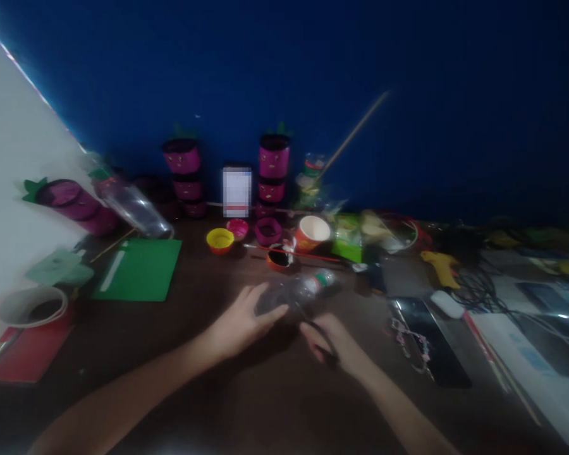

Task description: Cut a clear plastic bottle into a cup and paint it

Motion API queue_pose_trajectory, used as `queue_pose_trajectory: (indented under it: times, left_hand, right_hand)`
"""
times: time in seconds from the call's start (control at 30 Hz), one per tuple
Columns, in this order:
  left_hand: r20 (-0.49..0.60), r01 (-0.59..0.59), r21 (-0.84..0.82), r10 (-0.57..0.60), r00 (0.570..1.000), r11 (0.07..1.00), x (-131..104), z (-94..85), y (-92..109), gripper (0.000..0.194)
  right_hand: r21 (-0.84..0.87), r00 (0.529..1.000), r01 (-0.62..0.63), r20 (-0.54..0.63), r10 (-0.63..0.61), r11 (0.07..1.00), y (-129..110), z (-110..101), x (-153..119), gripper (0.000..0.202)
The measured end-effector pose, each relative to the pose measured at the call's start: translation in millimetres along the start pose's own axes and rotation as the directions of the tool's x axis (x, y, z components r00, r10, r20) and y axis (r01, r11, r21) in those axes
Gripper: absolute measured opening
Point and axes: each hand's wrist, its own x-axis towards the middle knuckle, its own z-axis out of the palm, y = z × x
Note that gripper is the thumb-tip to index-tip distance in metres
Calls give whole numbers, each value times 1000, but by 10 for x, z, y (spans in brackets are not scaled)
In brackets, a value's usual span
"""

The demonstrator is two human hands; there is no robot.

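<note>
A clear plastic bottle (pixel 303 287) with a green and red label lies on its side above the dark table, its neck end toward the right. Wrapped round its left end is my left hand (pixel 246 316), thumb along the near side. My right hand (pixel 329 344) grips dark-handled scissors (pixel 329 344), whose blades reach up to the near side of the bottle. Whether the blades are in the plastic is too blurred to tell.
Behind the bottle stand a paper cup (pixel 313 234), a yellow cup (pixel 220 241) and purple bottle figures (pixel 274 161). A green sheet (pixel 140 268) lies left; a phone (pixel 431 341) and yellow glue gun (pixel 440 266) lie right.
</note>
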Motion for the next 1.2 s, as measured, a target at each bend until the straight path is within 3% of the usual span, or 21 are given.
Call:
queue_pose_trajectory:
  times: [0.2, 0.5, 0.83, 1.2]
  left_hand:
    - [26, 38, -12, -38, 999, 999, 12, -24, 7, 49]
    - [-10, 19, 12, -19, 1000, 1000, 23, -9, 20, 46]
    - [35, 47, 19, -48, 998, 999, 19, -31, 26, 47]
    - [-4, 30, 16, -30, 1000, 999, 9, -2, 12, 50]
  right_hand:
    - [-22, 995, 96, 6, -96, 995, 23, -24, 26, 62]
    - [4, 997, 69, -30, -69, 998, 85, 27, 1, 61]
    - [23, 999, 38, -37, -37, 999, 65, 23, -42, 62]
    - [27, 999, -27, -44, 28, 999, -60, 19, -99, 58]
